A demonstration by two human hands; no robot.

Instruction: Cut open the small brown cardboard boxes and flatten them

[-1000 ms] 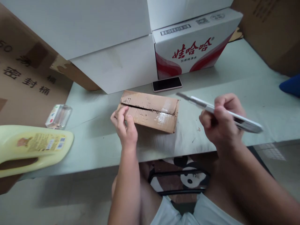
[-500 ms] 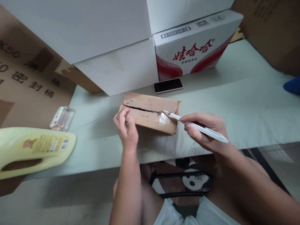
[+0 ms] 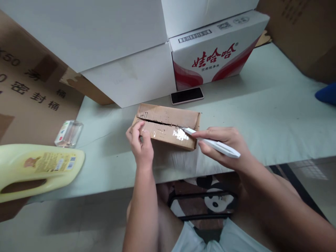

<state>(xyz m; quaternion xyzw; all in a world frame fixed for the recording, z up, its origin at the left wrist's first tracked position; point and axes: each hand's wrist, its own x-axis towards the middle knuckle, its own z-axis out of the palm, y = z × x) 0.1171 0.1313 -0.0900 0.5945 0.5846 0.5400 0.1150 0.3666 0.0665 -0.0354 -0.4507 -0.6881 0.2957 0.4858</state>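
Note:
A small brown cardboard box (image 3: 169, 115) lies on the table with a dark slit running along its top seam. Shiny clear tape (image 3: 181, 133) catches the light near its right end. My left hand (image 3: 141, 145) grips the box's near left corner, its fingers bent over the edge. In my right hand (image 3: 229, 145) is a white box cutter (image 3: 216, 145), pinched between thumb and fingers. The cutter's tip meets the seam at the right part of the lid; how deep the blade goes I cannot tell.
Behind the box lies a phone (image 3: 187, 95), against white cartons (image 3: 131, 75) and a red-and-white water carton (image 3: 215, 59). To the left are a yellow jug (image 3: 60, 175) and a clear plastic case (image 3: 69, 134). A blue object (image 3: 327, 94) sits at the right edge.
My right hand has drawn the box cutter a little to the left, and its tip is now further along the seam. My left hand keeps its hold on the box.

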